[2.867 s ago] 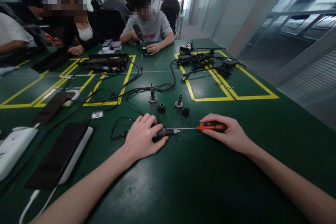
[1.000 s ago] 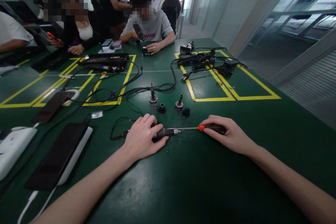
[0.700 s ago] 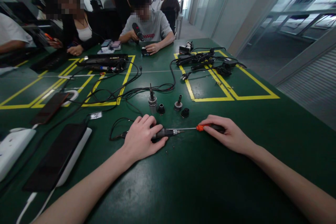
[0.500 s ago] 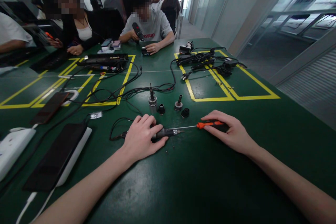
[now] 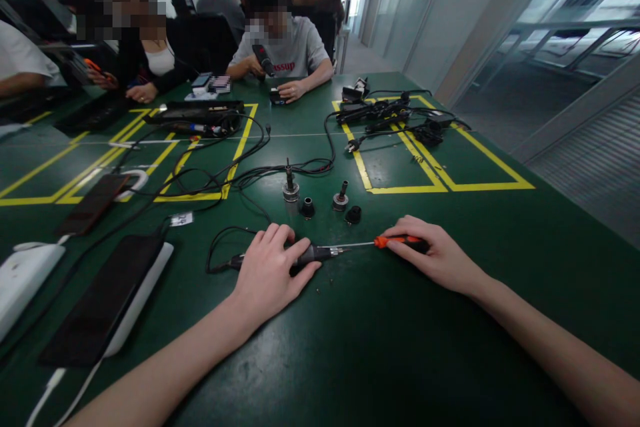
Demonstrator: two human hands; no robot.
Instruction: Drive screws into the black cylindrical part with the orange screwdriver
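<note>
My left hand (image 5: pixel 270 263) lies over a black corded handheld tool (image 5: pixel 315 253), its fingers and thumb closed round the body. The tool's metal collar and thin tip point right. In my right hand (image 5: pixel 427 250) is a screwdriver (image 5: pixel 400 242) with an orange and black handle, held almost level. Its thin shaft reaches left alongside the tool's front end; I cannot tell whether they touch. Beyond the hands stand two metal parts with dark stems (image 5: pixel 291 190) (image 5: pixel 341 197) and two small black caps (image 5: pixel 307 209) (image 5: pixel 353 215). A few tiny pieces (image 5: pixel 318 290) lie nearer me.
On the green table (image 5: pixel 320 360), a black phone (image 5: pixel 103 300) lies on a white block at left, near a white power strip (image 5: pixel 30 280). Cables (image 5: pixel 250 177) cross the middle. Black cords (image 5: pixel 395 113) are heaped at back right. A co-worker (image 5: pixel 280 53) sits opposite.
My right hand and the screwdriver have shifted very slightly left. My left hand stays on the black tool. In the background, a standing person's arm now reaches to the right.
</note>
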